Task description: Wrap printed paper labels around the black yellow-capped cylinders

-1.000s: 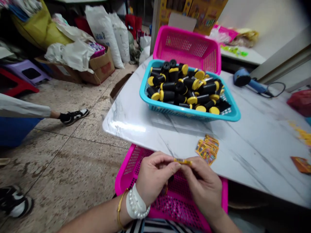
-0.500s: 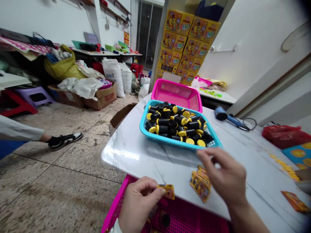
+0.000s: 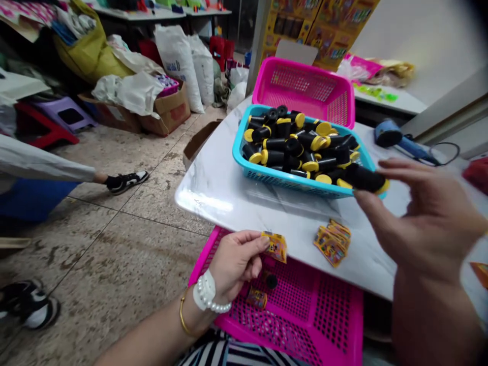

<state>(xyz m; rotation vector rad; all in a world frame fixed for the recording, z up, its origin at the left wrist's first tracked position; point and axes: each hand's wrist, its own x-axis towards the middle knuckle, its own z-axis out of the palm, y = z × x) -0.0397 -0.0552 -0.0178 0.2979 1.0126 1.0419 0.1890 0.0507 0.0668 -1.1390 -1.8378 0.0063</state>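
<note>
A yellow-orange printed wrapper is pinched in my left hand, above the table's near edge. My right hand has its thumb and fingers around a black tube with a yellow cap, at the near right corner of the blue basket. That basket is heaped with black tubes with yellow caps. A small pile of printed wrappers lies on the white marbled table. Below the edge, a pink basket holds a wrapped tube and a black piece.
Behind the blue basket stands another pink basket. A blue tool with a cord lies at the table's right. Printed boxes are stacked behind. At left, a person's leg extends over the floor, near cardboard boxes.
My right hand has moved right to the blue basket's corner and taken hold of a tube. The view has tilted down, showing more of the lower pink basket. My left hand still pinches the wrapper.
</note>
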